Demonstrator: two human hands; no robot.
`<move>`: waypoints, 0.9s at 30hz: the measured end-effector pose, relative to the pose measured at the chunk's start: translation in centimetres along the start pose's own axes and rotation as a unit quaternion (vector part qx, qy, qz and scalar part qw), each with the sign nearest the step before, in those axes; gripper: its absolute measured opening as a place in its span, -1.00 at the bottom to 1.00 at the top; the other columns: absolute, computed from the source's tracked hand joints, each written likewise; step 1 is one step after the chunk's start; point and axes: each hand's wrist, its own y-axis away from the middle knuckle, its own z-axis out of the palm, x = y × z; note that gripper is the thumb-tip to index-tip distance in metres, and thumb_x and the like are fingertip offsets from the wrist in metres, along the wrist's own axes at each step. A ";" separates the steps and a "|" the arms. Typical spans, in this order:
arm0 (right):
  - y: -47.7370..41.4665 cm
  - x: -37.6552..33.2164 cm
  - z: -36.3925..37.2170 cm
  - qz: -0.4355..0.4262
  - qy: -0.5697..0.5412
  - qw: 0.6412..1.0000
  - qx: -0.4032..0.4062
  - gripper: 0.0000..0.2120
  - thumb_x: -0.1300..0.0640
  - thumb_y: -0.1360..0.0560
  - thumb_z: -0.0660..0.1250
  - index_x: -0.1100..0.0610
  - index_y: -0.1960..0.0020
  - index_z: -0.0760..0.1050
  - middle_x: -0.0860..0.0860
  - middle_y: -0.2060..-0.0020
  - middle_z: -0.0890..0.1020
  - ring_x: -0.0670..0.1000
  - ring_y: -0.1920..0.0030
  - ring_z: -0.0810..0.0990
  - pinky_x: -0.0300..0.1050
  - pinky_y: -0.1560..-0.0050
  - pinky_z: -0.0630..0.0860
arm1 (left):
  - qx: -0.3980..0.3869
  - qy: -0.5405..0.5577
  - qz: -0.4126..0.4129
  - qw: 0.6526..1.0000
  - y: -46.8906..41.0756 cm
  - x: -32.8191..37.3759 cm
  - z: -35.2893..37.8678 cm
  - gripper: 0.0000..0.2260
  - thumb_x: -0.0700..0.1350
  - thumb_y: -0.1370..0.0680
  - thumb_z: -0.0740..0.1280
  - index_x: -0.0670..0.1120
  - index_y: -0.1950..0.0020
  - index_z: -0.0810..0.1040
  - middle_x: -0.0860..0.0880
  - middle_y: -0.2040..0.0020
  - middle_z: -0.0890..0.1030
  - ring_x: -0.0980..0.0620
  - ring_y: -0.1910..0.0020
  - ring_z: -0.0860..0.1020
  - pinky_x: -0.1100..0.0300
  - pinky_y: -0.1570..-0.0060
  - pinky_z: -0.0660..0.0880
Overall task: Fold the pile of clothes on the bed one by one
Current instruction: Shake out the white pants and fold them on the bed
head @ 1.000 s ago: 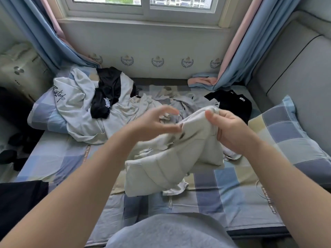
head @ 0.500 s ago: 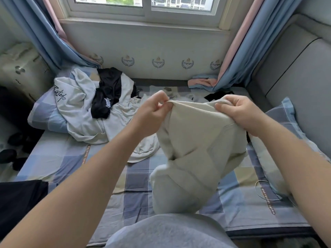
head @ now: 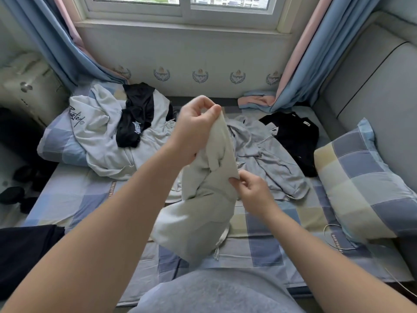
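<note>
Hanging right in the middle of the view, the cream garment (head: pixel 203 211) droops in a bunched, twisted length above the checked bed sheet (head: pixel 266 251), its lower end down toward six o'clock with a frayed cord end poking out beneath. Up top, the left hand (head: pixel 194 129) is raised high, thumb and fingers pinched tight on the garment's upper edge. Lower, toward four o'clock, the right hand (head: pixel 252 193) nips the cloth's side edge between thumb and fingertips, so both hands are clamped on the same piece, one above the other. Over at ten o'clock lies the white hoodie (head: pixel 97 129), crumpled across a checked pillow (head: pixel 56 143) with script lettering showing on it, and a black top (head: pixel 135 118) is slumped on that hoodie. Out at two o'clock a grey hoodie (head: pixel 266 154) sprawls on the sheet, and just beyond it, touching its far edge, sits a black shirt (head: pixel 295 136) with a small pale label at the collar. At three o'clock a second checked pillow (head: pixel 365 181) sits beside the grey padded headboard (head: pixel 372 86), with a thin white cable (head: pixel 334 236) looping on the sheet just below it. Blue-and-pink curtains (head: pixel 316 53) frame the window (head: pixel 185 10) at twelve o'clock, and the person's grey clothing (head: pixel 214 292) fills six o'clock.
</note>
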 end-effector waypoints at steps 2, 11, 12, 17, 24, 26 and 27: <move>-0.3 0.0 -1.6 -0.027 0.010 1.000 0.005 -0.67 0.02 -0.66 0.27 0.24 0.17 0.47 0.16 0.36 0.51 0.00 0.33 0.38 0.11 0.26 0.38 | 0.021 -0.133 0.055 0.989 -0.8 -0.2 -2.0 -0.83 -0.13 -0.63 0.32 -0.06 0.16 0.48 -0.08 0.34 0.42 0.01 0.40 0.34 0.18 0.41 0.28; -1.3 -5.1 -7.3 -0.084 -0.112 0.990 -0.023 -0.57 -0.08 -0.61 0.24 0.28 0.19 0.39 0.07 0.32 0.36 0.07 0.30 0.30 -0.02 0.30 0.22 | 0.125 -0.447 0.111 0.879 -0.6 -4.0 -4.5 -0.86 -0.05 -0.62 0.32 -0.11 -0.07 0.54 -0.09 0.02 0.57 -0.14 0.01 0.51 0.03 0.02 0.44; -1.4 -5.6 -7.8 -0.070 -0.149 0.986 -0.012 -0.60 -0.06 -0.64 0.25 0.28 0.15 0.46 0.10 0.30 0.42 0.09 0.29 0.36 -0.01 0.27 0.30 | 0.121 -0.462 0.131 0.869 -0.3 -4.2 -4.4 -0.86 -0.04 -0.60 0.35 -0.10 -0.07 0.54 -0.07 0.01 0.56 -0.09 0.01 0.50 0.05 0.01 0.44; -2.0 -6.6 -9.2 -0.010 -0.296 0.955 0.002 -0.72 0.04 -0.67 0.23 0.09 0.01 0.69 0.08 0.11 0.74 0.01 0.10 0.72 -0.13 0.18 0.63 | -0.251 -0.306 -0.042 0.918 2.0 -3.9 -1.6 -0.67 0.28 -0.53 0.35 0.02 0.10 0.62 0.07 0.23 0.68 0.19 0.22 0.65 0.21 0.24 0.56; -2.1 -7.2 -9.4 -0.033 -0.336 0.941 0.005 -0.72 -0.04 -0.62 0.26 0.05 -0.02 0.71 0.13 0.03 0.72 0.07 0.03 0.69 -0.07 0.09 0.64 | -0.183 -0.134 -0.026 0.974 4.4 -6.8 2.5 -0.70 0.01 -0.56 0.42 -0.11 0.24 0.42 0.06 0.35 0.44 0.01 0.34 0.40 0.09 0.28 0.39; -2.5 -6.6 -9.6 -0.036 -0.291 0.955 0.041 -0.72 -0.06 -0.63 0.26 0.03 0.02 0.71 0.21 0.07 0.65 0.16 0.07 0.60 0.07 0.05 0.58 | -0.174 -0.150 -0.010 0.973 4.1 -6.8 2.3 -0.64 -0.04 -0.58 0.41 -0.16 0.25 0.33 0.08 0.36 0.32 0.08 0.36 0.29 0.12 0.34 0.26; -2.8 -6.0 -9.5 -0.032 -0.263 0.962 0.057 -0.71 -0.06 -0.64 0.26 0.04 0.05 0.70 0.25 0.10 0.60 0.19 0.10 0.55 0.13 0.07 0.53 | -0.161 -0.151 -0.005 0.975 4.0 -6.7 2.0 -0.63 -0.06 -0.59 0.41 -0.20 0.24 0.32 0.07 0.36 0.30 0.09 0.38 0.27 0.13 0.36 0.24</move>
